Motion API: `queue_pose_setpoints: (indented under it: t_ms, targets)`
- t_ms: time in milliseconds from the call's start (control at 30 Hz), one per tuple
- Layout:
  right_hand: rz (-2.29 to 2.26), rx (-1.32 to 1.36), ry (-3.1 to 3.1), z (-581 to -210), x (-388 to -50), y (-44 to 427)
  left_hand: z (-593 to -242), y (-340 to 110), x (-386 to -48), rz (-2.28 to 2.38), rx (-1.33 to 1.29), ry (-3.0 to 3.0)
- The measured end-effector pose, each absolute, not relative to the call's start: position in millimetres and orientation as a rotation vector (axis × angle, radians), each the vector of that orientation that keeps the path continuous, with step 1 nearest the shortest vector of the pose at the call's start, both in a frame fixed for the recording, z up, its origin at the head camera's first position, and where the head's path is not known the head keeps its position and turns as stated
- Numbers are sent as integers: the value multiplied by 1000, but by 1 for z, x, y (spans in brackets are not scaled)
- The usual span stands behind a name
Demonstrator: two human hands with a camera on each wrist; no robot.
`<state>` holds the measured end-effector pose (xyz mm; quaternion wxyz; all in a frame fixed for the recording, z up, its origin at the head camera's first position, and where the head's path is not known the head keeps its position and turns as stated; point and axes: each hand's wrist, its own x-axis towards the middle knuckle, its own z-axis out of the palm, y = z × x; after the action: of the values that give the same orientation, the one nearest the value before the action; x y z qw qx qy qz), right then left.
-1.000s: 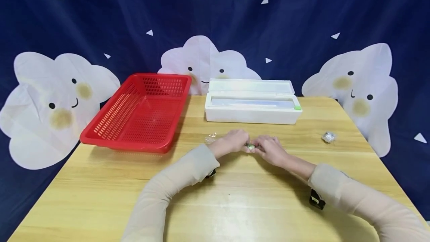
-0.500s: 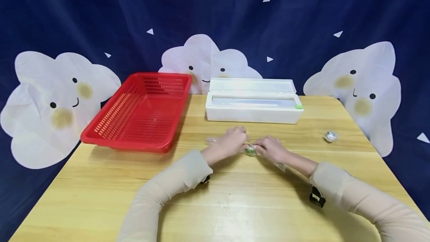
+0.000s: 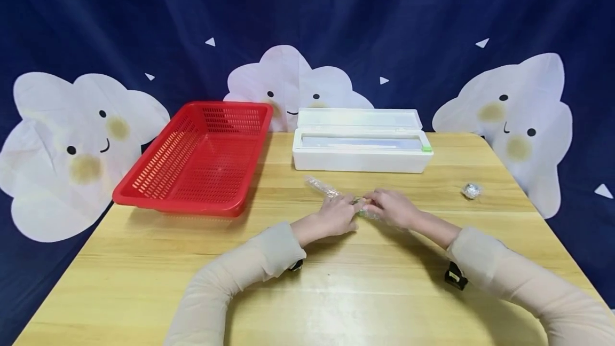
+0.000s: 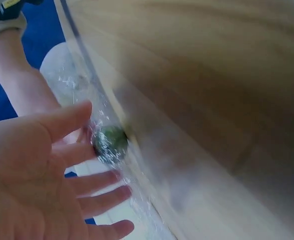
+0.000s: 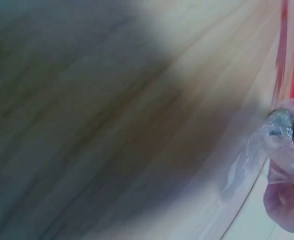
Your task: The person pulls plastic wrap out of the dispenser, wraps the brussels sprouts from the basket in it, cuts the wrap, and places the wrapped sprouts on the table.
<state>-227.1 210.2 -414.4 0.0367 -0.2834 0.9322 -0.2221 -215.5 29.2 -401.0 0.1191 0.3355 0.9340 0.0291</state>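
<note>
A small round green object (image 4: 110, 144) lies wrapped in clear cling film between the hands, over the table's middle. My left hand (image 3: 336, 215) is beside it; the left wrist view shows that palm (image 4: 26, 175) with fingers spread and mostly straight, thumb and forefinger near the object. From the other side my right hand (image 3: 395, 209) pinches the film at the object, and in the right wrist view film covers part of its fingers (image 5: 287, 200). A loose twisted length of cling film (image 3: 323, 186) trails beyond the left hand. In the head view the hands mostly hide the green object.
A red plastic basket (image 3: 252, 175) stands at the table's left. Behind the hands is a long white cling film box (image 3: 362, 162) with its lid raised. Another small film-wrapped ball (image 3: 471, 191) sits near the right edge. A dark blue cloud-patterned curtain (image 3: 408, 25) hangs behind.
The left hand has loosened from its curled hold and its fingers have spread. The film tail beyond it now extends longer. The right hand stays nearly in place at the green object.
</note>
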Motion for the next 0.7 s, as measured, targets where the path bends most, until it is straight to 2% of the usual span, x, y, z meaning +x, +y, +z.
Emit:
queue_pose_setpoints:
  t_ms: [200, 533, 633, 700]
  targets:
    - [-858, -771, 2718, -418, -222, 213, -407, 25, -237, 191, 1135, 2630]
    - [-1452, -145, 2337, -428, -193, 199, -411, 26, -275, 608, 1344, 2190]
    - [-1521, -112, 2242, -426, -186, 198, -412, 28, -276, 637, 1354, 2193]
    - [-1471, -211, 2284, -425, -182, 202, -412, 30, -276, 637, 1354, 2228]
